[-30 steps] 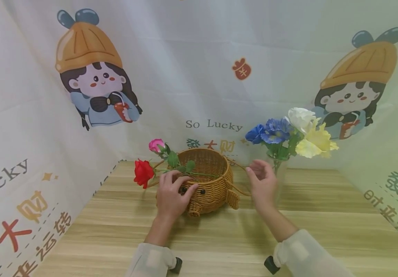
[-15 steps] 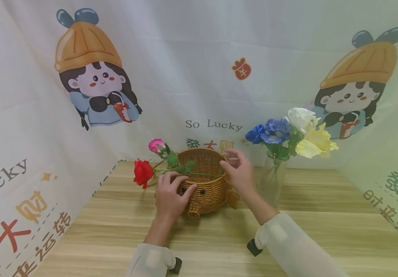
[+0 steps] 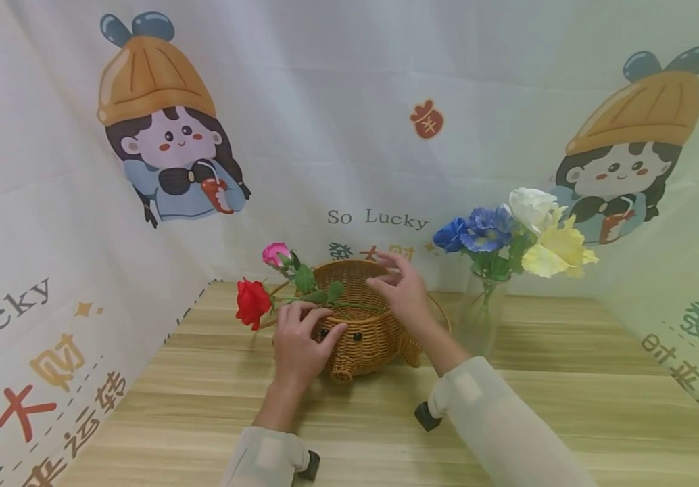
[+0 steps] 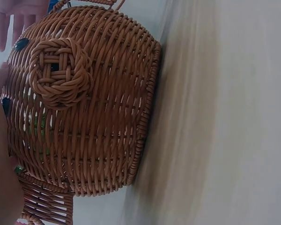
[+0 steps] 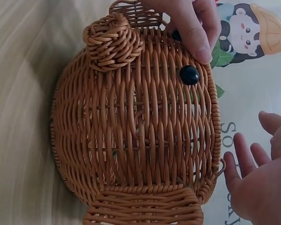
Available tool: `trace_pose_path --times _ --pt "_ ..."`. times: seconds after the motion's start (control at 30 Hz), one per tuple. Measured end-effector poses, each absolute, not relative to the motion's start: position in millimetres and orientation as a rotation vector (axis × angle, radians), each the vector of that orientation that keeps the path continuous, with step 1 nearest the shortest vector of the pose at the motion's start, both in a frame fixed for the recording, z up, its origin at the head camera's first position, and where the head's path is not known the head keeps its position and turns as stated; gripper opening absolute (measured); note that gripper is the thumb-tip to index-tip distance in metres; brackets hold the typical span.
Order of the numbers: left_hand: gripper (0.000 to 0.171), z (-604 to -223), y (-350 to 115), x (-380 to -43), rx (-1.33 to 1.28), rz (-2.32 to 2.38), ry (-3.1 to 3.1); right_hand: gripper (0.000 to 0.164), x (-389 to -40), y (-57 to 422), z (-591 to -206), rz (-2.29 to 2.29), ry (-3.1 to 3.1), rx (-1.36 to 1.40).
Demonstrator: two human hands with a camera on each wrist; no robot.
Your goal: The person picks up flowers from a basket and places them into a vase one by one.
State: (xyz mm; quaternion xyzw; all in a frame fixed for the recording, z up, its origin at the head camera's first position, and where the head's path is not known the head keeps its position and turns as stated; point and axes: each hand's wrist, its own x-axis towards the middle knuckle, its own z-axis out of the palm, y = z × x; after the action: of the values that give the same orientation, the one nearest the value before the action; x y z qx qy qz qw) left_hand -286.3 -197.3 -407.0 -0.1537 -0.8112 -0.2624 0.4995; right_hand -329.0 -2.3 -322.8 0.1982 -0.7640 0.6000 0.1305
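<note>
Notably, the spread right grip (image 3: pixel 407 292) has moved over the basket (image 3: pixel 366 350), the left grip (image 3: pixel 301 341) pinching it, apparently for steadiness.

I'm looking into a little cloth-walled booth (image 3: pixel 325 101) — home or studio, I can't tell. Pale curtains (image 3: pixel 15 169) are enclosing three sides, showing cartoon figures (image 3: pixel 173 196) and "So Lucky" lettering (image 3: pixel 396 218), while a wood-grain table (image 3: pixel 173 406) is filling the space between them.

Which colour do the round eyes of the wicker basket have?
The eyes of the basket are glossy black, best seen in the right wrist view.
</note>
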Motion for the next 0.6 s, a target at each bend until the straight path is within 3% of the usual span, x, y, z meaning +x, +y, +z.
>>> trace_pose_path --times 0.6 --pt "0.033 -401.8 -201.3 -287.5 -0.377 -0.68 -1.993 0.057 -341.1 -28.2 -317.3 1.601 -2.41 0.743"
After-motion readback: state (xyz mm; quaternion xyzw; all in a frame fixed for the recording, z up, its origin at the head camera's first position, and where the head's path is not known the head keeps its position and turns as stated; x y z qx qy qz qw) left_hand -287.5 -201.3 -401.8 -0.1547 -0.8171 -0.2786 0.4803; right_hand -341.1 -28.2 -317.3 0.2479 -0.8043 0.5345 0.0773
